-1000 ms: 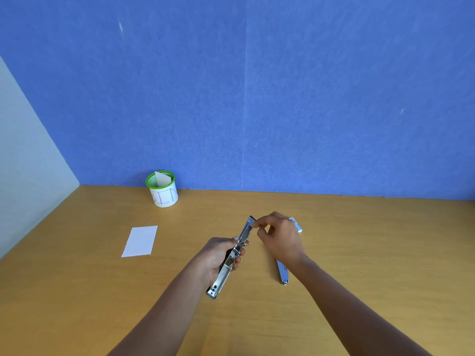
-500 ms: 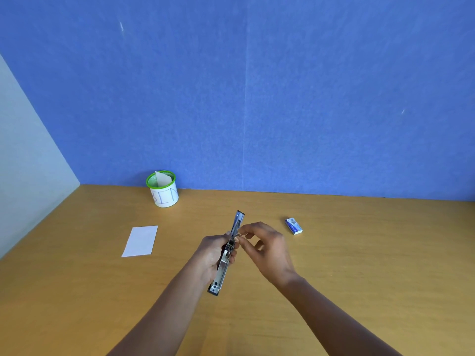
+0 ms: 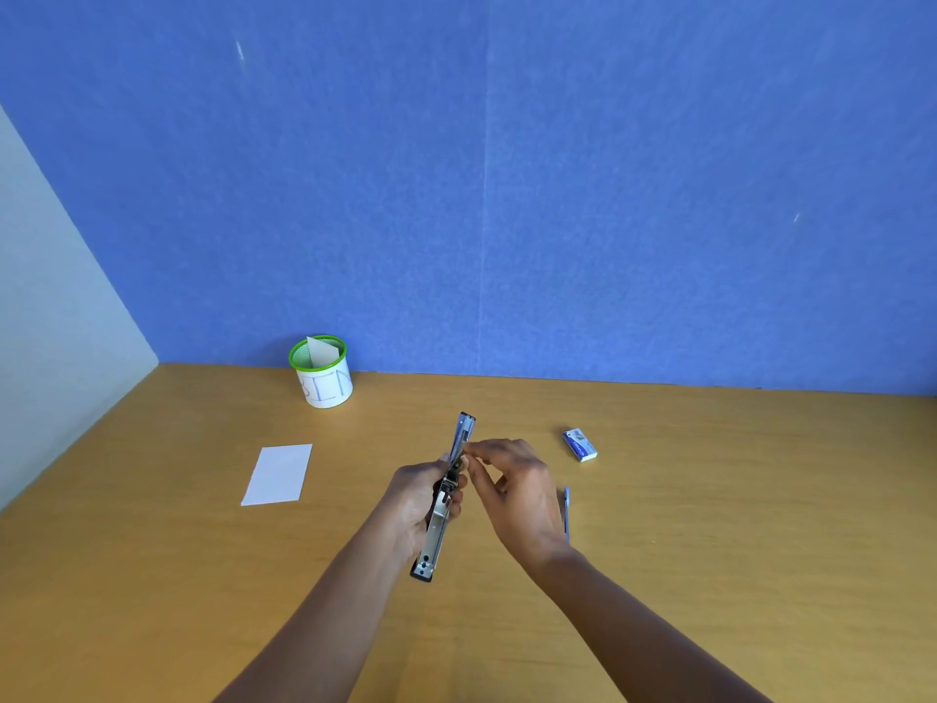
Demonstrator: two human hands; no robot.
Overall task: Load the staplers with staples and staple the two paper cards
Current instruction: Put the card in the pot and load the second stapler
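The left hand (image 3: 423, 492) has its grip closed round an opened stapler (image 3: 446, 494), raised above the surface (image 3: 710, 499). The right hand (image 3: 517, 492) pinches at its magazine. The cup (image 3: 324, 383) lettering cannot be read.

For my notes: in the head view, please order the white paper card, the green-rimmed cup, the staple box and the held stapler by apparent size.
1. Stapler, longest, though nearest the camera
2. Paper card and cup: look alike
3. Staple box
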